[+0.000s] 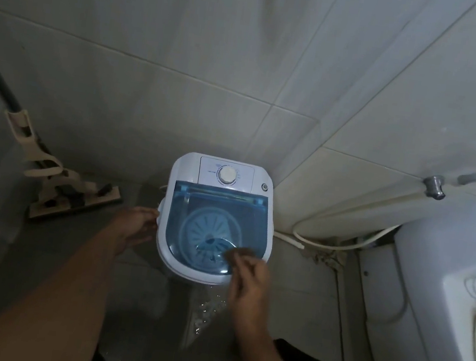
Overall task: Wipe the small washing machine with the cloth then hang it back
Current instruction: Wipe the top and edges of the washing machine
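The small washing machine (216, 217) is white with a see-through blue lid and a round dial at the back. It stands on the floor in the corner of tiled walls. My left hand (134, 225) reaches to its left side, fingers spread and touching the white side knob. My right hand (248, 275) is blurred over the lid's front right corner, fingers bent down onto the blue lid. A small dark patch shows at its fingertips; I cannot tell if it is a cloth. No cloth shows clearly anywhere.
A flat mop (57, 184) leans against the wall on the left, its head on the floor. A white toilet (443, 268) stands at the right, with a hose (344, 215) and a wall valve (434, 186) behind it. Water glistens on the floor (208, 306) before the machine.
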Available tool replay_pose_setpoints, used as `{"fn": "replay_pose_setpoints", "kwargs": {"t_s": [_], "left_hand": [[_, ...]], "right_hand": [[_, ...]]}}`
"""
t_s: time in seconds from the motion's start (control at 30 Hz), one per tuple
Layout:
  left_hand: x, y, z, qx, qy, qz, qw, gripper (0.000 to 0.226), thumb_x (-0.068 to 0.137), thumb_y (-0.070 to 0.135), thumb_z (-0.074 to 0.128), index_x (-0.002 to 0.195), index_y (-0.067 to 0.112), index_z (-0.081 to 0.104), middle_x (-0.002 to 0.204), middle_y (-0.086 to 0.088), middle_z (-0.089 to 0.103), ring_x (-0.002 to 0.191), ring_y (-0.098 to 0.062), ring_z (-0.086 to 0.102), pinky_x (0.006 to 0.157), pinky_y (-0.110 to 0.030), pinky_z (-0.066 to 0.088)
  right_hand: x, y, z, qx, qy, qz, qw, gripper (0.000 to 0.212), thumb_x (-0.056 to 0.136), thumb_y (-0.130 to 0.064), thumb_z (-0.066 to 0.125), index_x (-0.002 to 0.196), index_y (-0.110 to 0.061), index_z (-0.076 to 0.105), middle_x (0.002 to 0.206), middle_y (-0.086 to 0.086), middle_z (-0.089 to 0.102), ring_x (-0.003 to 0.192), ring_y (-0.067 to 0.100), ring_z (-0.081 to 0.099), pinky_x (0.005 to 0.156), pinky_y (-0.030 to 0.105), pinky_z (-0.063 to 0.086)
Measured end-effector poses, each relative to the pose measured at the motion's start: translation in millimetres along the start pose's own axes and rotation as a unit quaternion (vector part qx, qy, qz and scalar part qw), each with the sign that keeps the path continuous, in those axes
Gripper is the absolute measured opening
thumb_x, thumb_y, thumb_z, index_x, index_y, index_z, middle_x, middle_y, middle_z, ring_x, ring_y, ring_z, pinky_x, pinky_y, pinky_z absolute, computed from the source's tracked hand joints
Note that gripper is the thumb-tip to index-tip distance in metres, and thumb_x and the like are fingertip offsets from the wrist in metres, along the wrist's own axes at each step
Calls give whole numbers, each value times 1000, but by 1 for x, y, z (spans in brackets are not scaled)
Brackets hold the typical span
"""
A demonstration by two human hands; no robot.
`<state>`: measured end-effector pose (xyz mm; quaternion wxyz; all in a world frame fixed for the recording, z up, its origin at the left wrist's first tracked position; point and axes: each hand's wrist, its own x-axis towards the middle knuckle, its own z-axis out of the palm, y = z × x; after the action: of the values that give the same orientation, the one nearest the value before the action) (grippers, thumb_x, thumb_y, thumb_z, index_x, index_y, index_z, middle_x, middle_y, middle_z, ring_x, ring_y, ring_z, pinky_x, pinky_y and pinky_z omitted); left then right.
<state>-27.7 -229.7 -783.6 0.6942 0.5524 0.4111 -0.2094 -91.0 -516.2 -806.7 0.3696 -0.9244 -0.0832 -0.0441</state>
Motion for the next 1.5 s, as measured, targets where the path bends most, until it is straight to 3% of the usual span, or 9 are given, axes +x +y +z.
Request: {"fn": "replay_pose_setpoints", "kwargs": {"t_s": [0.17,0.3,0.43,0.6,0.83,1.07,1.23,1.33,1.5], "left_hand": [[-3,-1,3,5,-1,8,1000,15,94,14,59,106,11,67,100,-9,70,90,-20,65,91,-38,52],[-7,0,5,4,-8,8,1000,11,96,12,56,97,13,66,89,-7,67,79,-16,61,84,-29,49],[-6,0,4,-3,-8,-3,1000,14,95,15,57,105,14,67,93,-6,67,82,-14,61,100,-39,48],[-5,0,3,-10,-2,-2,1000,21,95,17,57,115,13,65,108,-10,66,95,-19,62,106,-41,46],[-5,0,4,-10,-5,-5,1000,27,96,16,57,121,11,62,99,-7,68,89,-17,63,105,-41,46],[1,-1,0,-16,-2,-4,1000,29,94,17,58,122,11,63,112,-11,68,101,-21,63,103,-41,49],[5,-3,1,-22,-8,-4,1000,18,95,17,57,110,15,66,95,-3,69,84,-13,64,98,-38,49],[8,-6,-2,-22,-5,0,1000,24,94,18,58,116,14,65,100,-5,70,87,-14,64,102,-40,48],[10,-7,-4,-35,-8,-2,999,26,94,17,59,119,13,65,107,-7,69,87,-15,64,89,-36,52]], "right_hand": [[-30,-53,34,-11,-143,-179,973,39,97,-13,60,135,-17,65,126,6,61,111,26,63,96,36,53],[-6,-32,3,45,-5,-27,999,32,100,-13,60,131,-13,69,126,1,58,120,16,61,106,30,50],[12,14,-28,-1,72,89,993,32,99,-10,60,130,-12,71,124,1,58,117,19,63,108,23,48],[-7,-9,7,-54,-2,-18,998,36,106,-29,48,127,-13,72,120,6,62,109,24,64,97,36,55],[3,-13,5,-170,-83,-92,978,33,98,-19,62,129,-23,69,118,1,62,102,26,62,84,41,55],[3,-26,15,-129,-70,-52,988,29,95,-17,64,122,-19,74,117,3,65,103,28,65,86,43,58],[-13,-86,48,-49,-257,-218,940,38,92,-17,63,128,-28,70,120,0,63,109,27,62,92,38,52],[-18,-83,34,4,-221,-198,955,36,97,-16,57,131,-21,68,122,2,63,109,25,63,94,38,52],[-2,-16,-21,-13,-13,-32,999,34,97,-8,66,129,-16,71,125,-5,58,117,5,59,102,35,54]]}}
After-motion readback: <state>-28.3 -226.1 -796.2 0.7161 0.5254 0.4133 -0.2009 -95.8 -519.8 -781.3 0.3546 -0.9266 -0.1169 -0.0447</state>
